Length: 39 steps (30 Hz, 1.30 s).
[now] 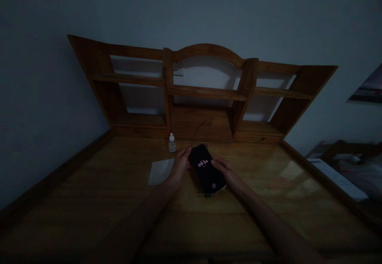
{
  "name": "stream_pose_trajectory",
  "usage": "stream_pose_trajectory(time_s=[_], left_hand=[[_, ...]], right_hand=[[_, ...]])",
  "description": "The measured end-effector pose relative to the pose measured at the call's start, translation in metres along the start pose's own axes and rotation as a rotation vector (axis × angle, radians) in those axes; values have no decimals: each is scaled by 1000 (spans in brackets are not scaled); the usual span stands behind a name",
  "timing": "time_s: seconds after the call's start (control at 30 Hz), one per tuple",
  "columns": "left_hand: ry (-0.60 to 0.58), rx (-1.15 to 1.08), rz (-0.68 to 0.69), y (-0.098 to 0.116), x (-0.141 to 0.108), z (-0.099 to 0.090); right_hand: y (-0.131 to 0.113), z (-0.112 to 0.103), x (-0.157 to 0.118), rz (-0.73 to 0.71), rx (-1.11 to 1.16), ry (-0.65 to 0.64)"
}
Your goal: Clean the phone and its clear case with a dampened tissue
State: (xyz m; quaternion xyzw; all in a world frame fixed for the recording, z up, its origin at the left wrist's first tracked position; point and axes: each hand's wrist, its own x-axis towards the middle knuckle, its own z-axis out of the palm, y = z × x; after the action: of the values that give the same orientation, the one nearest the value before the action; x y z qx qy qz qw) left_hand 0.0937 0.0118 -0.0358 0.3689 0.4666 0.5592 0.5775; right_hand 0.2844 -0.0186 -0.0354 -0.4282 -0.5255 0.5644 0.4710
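Note:
A black phone (206, 172) with 09:54 lit on its dark screen is held tilted above the wooden desk (119, 200). My left hand (181, 164) grips its upper left edge, fingers closed round it. On the other side, my right hand (225, 168) grips the right edge, with the thumb on the front. A white sheet (160, 171) lies on the desk beside my left hand, partly covered by it. Just behind that hand stands a small clear bottle (172, 145) with a white cap.
A wooden shelf unit (205, 93) runs along the back of the desk, against the wall. Behind it a wall socket (178, 68) shows. Raised edges border the desk on both sides. Beyond the right edge lies a pale flat surface (337, 177).

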Motion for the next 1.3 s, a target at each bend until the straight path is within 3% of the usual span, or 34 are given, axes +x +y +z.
stream_pose_trajectory(time_s=[0.1,0.27,0.4,0.57,0.67,0.9,1.0,1.07,1.2,1.3], left_hand=[[-52,-80,-44,0,-3,0],[-264,-300,-204,7,-7,6],[-378,-370,-223,6,-11,10],[-364,-367,-166,0,-17,12],[-347,-341,-165,0,-19,13],[-328,-211,-201,22,-37,16],[-323,-143,-165,31,-45,-6],[-244,-84,-133,34,-46,-32],[-65,36,-223,32,-44,-95],[-11,69,-257,30,-46,-126]], right_hand=[[3,-2,2,-9,4,9],[12,-8,10,-36,83,120],[15,-7,13,-50,134,146],[12,-1,9,44,160,-67],[10,-4,9,103,147,-124],[-3,-27,19,-5,155,93],[-4,-33,23,-24,145,166],[-1,-35,24,-31,151,196],[8,-36,27,-58,169,229],[12,-37,29,-73,168,244]])
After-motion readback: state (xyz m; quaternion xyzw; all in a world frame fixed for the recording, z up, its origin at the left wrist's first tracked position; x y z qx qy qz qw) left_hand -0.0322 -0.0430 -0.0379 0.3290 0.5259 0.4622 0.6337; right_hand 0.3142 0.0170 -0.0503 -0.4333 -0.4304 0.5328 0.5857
